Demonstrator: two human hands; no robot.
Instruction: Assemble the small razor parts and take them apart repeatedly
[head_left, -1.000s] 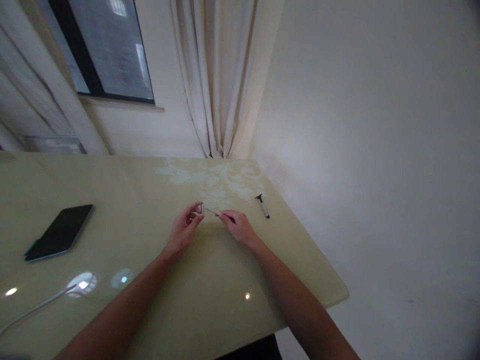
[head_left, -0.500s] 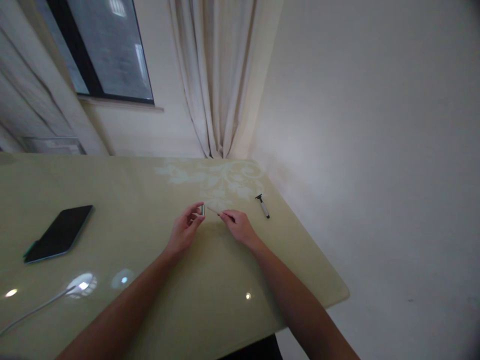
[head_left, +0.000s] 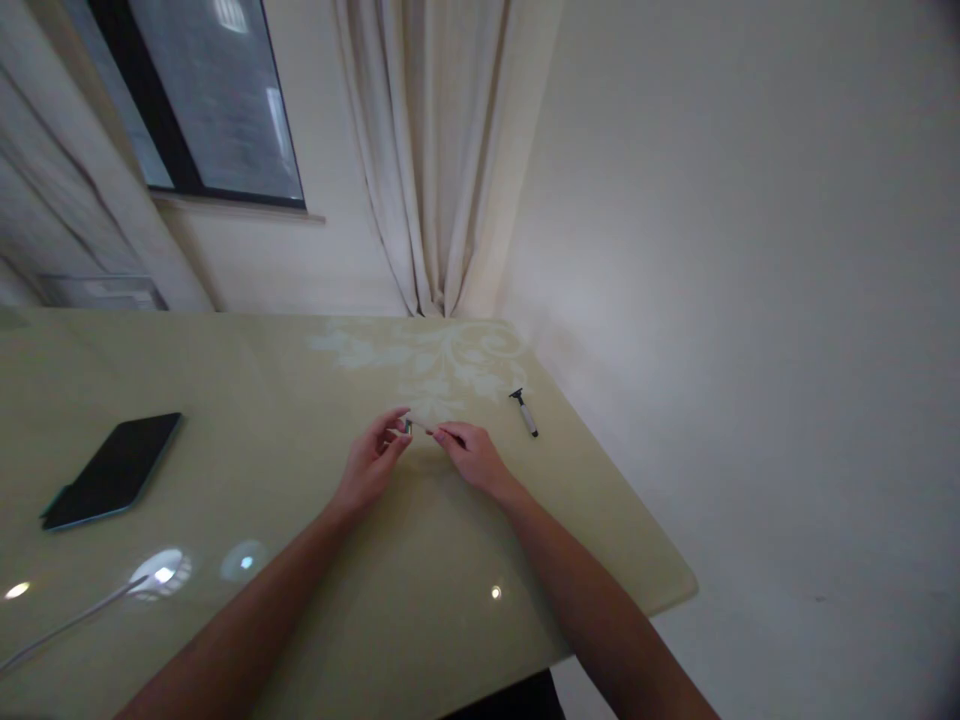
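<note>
Over the right part of the table, my left hand is closed in a pinch. Between its thumb and fingers is a small flat piece with a blue-green part, too small to name. Facing it, my right hand grips a thin stick-like tool with a pale, slender front end. The tool points left, and its tip is at the small piece; I cannot tell whether they touch. To the right of my right hand lies a razor with a grey handle and black head.
A dark tablet-like slab lies on the glossy table at the left. A white cable runs in from the lower left. Behind the table hang curtains beside a window. A plain wall borders the right edge.
The thin tool has moved left, its tip going from just right of the small piece to being at it. My right hand has shifted slightly left. The razor stays put.
</note>
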